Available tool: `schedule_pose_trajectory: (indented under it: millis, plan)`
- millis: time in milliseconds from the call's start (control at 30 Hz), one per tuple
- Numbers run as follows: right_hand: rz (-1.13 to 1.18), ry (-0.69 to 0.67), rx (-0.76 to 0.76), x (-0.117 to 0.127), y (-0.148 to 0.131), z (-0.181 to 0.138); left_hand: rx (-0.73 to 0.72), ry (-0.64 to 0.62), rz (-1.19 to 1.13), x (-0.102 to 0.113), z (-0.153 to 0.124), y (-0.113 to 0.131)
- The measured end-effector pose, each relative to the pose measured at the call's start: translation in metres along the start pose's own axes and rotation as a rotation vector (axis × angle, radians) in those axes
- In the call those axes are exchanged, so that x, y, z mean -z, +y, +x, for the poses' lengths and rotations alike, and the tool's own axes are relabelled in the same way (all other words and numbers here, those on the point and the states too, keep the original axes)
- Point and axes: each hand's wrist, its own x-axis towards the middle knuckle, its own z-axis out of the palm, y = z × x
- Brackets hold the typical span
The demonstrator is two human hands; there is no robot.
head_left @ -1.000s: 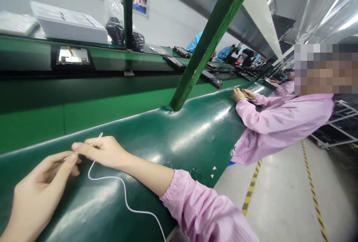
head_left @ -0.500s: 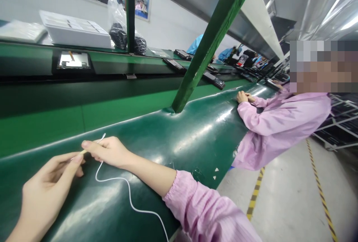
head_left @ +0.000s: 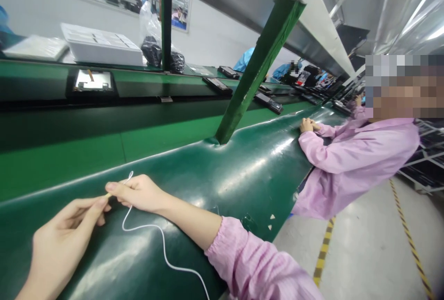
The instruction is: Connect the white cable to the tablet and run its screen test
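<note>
Centrally, above a dark green work mat (head_left: 243, 175), the person's two bare hands meet over a thin white cord (head_left: 163, 244). Right hand (head_left: 138, 192): fingers closed around the cord's upper part, with a short white loop standing up just behind the knuckles; forearm resting on the mat, pink sleeve (head_left: 253, 267) at lower centre. Left hand (head_left: 65, 240): thumb and forefinger pinched together on a small pale tip at the cord's end, just beside the right forefinger; what that tip is cannot be made out. From the right hand the cord drops onto the mat, curves in an S-shape and runs off the lower edge of the view.

Behind the mat, a green conveyor line (head_left: 145, 82) carries dark flat devices; one framed device (head_left: 93, 81) with a bright face lies at left. A white tray (head_left: 102, 50) and a clear bag of dark parts (head_left: 154, 45) sit on the far ledge. A slanted green post (head_left: 256, 69) rises from the mat's far edge. At right, a co-worker in a pink smock (head_left: 354, 161) rests both hands (head_left: 308, 125) on the mat, well apart from the cord.
</note>
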Motion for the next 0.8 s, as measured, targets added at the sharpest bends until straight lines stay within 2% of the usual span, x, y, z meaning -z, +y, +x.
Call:
schedule_pose_trajectory:
  millis: [67, 167, 333, 467, 600, 733, 800]
  plan:
    - [0.052, -0.079, 0.003, 0.002, 0.0, -0.001, 0.037, -0.028, -0.008, 0.0, -0.001, 0.011]
    - [0.066, -0.103, 0.051, 0.004, 0.003, -0.001, 0.064, -0.055, -0.012, 0.0, -0.002, 0.023]
    - [0.081, -0.105, 0.17, 0.004, 0.012, 0.007, -0.003, -0.073, -0.054, -0.001, 0.002, 0.012]
    - [0.068, -0.009, 0.228, 0.004, 0.012, 0.008, -0.036, -0.119, -0.283, -0.006, 0.001, 0.004]
    - [0.043, 0.172, 0.254, 0.004, 0.011, 0.004, 0.016, -0.099, -0.318, -0.013, -0.007, -0.003]
    - [0.091, 0.052, 0.252, 0.006, 0.018, 0.017, 0.03, -0.101, -0.368, -0.016, 0.001, -0.015]
    - [0.114, 0.158, 0.236, 0.006, 0.021, 0.02, 0.021, -0.052, -0.399, -0.013, 0.008, -0.019]
